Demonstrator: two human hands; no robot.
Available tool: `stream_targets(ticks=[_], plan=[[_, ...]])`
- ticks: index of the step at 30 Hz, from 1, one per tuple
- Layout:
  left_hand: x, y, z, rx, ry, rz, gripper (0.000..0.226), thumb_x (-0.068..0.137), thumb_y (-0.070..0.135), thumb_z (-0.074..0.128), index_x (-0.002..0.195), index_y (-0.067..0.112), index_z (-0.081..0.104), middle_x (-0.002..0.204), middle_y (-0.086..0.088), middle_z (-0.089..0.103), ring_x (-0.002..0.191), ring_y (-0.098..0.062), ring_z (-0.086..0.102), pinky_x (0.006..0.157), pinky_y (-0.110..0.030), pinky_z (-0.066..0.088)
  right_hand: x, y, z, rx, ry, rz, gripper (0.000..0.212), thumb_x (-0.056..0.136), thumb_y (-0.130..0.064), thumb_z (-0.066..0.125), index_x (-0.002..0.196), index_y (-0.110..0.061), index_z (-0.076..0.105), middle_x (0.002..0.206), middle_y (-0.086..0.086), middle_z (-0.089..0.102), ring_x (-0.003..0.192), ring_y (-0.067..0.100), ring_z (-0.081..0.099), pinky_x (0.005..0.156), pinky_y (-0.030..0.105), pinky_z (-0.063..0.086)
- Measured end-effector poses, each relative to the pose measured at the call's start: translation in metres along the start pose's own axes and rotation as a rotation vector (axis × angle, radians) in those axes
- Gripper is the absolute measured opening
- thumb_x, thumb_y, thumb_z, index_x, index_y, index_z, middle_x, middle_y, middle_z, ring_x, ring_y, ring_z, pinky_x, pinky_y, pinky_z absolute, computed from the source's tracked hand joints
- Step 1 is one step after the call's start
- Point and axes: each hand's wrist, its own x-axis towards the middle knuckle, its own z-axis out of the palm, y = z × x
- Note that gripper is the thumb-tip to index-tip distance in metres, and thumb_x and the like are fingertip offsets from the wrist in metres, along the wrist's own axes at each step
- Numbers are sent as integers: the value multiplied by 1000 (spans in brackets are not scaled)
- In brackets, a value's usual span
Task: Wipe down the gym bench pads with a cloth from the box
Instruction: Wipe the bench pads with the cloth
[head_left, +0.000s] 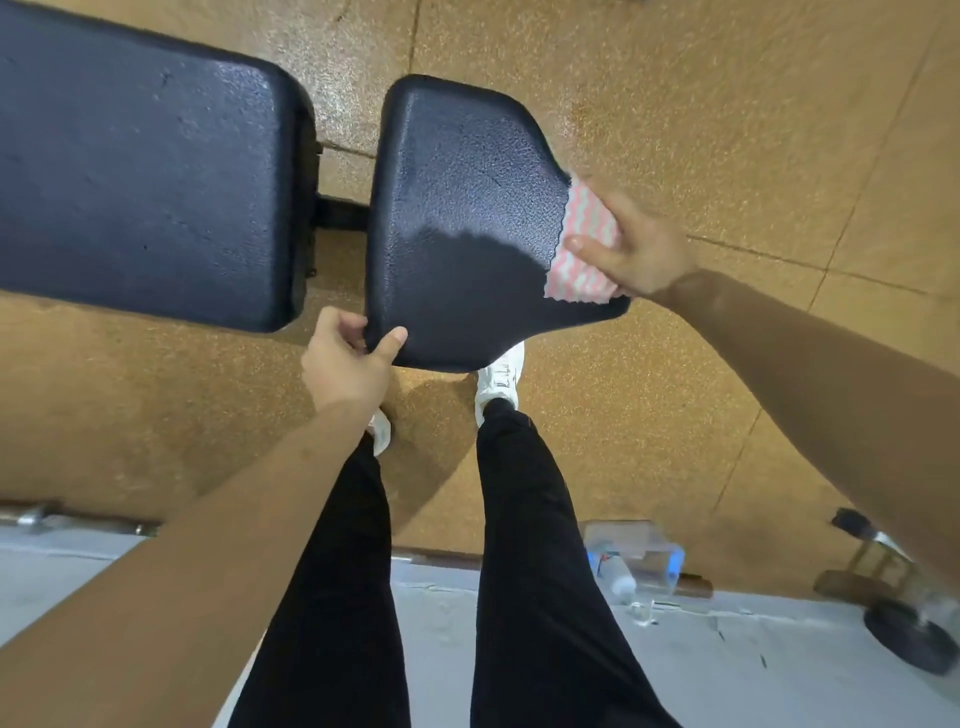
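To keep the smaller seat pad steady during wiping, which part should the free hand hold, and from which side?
Grip the near left corner of the seat pad, coming from the person's side, thumb on top and fingers under the rim. That rounded corner overhangs freely and lies far from the cloth, which the right hand holds at the right edge. The left hand grips there.

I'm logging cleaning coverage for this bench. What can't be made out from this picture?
Long pad: head view, cut off by the left and top edges.
Cloth: partly covered by the right hand; any part past the seat pad edge is hidden.
Left hand: fingertips hidden under the seat pad corner.
Box: blurred, contents unclear.
Frame: mostly hidden beneath the pads.
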Motion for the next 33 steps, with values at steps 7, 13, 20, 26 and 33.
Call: stream_targets(ticks=[7,13,20,26,33], plan=[[3,-5,2,62,-12,94,41,84,39,82,104,15,55,96,1,65,84,-14,62,87,-37,53,-43,-4,61,744,357,323,87,98,-41,65,163,-25,10,163,-8,26,135,-4,29,92,-4,37],[4,-11,5,64,0,114,40,85,41,81,103,17,54,97,0,67,88,-20,67,87,-41,56,-59,-30,120,1154,577,581,92,92,-40,73,162,-29,14,141,-1,57,118,24,67,79,43,63],[-2,-18,12,38,56,136,37,87,44,77,103,21,53,97,5,66,87,-14,65,85,-34,52,-53,-62,124,1397,516,814,65,97,-38,67,149,-21,32,91,12,67,55,27,59,68,34,64],[-3,-22,12,-11,38,109,40,86,47,77,107,19,56,95,9,64,84,-7,62,79,-26,47,-54,-105,154,1359,394,839,56,92,-37,74,136,-15,47,122,8,71,93,22,71,73,18,51],[-24,-23,18,-299,-2,-30,45,89,27,78,125,14,54,102,6,61,81,4,59,76,-5,47,-89,-94,142,1402,60,771,45,101,-43,59,130,-9,60,107,12,75,92,30,77,86,35,57]])
